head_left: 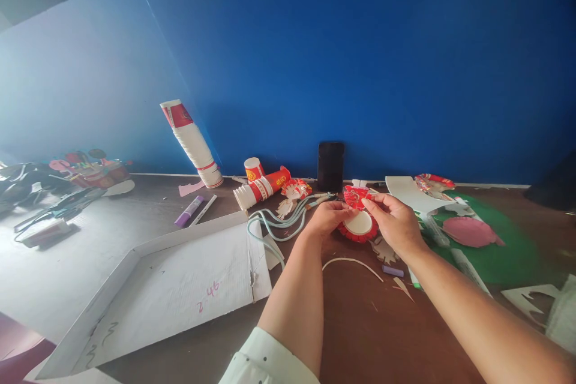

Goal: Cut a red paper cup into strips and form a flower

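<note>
Both hands meet over a red and white cut paper cup [359,223], whose round white base faces me with a red fringe around it. My left hand [330,216] is closed on its left side, fingers pinched near the upper edge. From the right, my right hand [396,222] pinches a red printed flap [355,195] at the top of the cup. Fingers partly hide where the flap joins the rest. Just behind the hands a black phone [330,166] leans upright against the blue wall. Pale blue cables [288,222] lie to the left of my left hand.
A tall leaning stack of paper cups [193,141] stands at the back left. Nearer are more red cups [263,187], a purple glue stick [189,211] and a white cardboard box lid [180,288]. Cut paper, markers and a pink paper piece [470,232] lie at right.
</note>
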The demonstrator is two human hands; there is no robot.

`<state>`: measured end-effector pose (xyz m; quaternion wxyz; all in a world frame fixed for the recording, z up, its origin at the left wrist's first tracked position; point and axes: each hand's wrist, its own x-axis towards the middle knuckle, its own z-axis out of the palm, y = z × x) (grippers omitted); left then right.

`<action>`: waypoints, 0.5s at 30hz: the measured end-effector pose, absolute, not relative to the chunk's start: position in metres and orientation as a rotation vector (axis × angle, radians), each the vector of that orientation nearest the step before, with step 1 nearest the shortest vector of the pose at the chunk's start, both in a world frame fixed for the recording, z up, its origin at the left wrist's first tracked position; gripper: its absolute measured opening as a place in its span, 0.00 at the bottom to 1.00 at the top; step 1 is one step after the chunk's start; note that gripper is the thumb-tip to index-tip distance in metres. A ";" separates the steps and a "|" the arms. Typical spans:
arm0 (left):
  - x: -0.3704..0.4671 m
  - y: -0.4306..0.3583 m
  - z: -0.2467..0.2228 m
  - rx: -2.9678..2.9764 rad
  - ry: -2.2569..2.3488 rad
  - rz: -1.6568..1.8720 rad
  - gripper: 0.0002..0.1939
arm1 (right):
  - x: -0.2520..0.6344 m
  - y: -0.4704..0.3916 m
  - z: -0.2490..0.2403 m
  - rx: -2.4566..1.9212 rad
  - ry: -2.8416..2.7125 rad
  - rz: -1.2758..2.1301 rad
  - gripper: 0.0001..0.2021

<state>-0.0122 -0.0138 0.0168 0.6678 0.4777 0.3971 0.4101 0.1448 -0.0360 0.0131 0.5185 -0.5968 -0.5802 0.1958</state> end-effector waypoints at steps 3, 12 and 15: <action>-0.012 -0.014 0.018 1.063 0.883 0.935 0.23 | 0.144 -0.036 0.012 -1.423 -1.388 0.454 0.16; -0.012 -0.009 0.008 1.103 0.873 0.964 0.23 | 0.142 -0.036 0.010 -1.425 -1.379 0.449 0.16; -0.012 -0.008 0.007 1.128 0.895 0.983 0.22 | 0.143 -0.035 0.012 -1.391 -1.370 0.531 0.17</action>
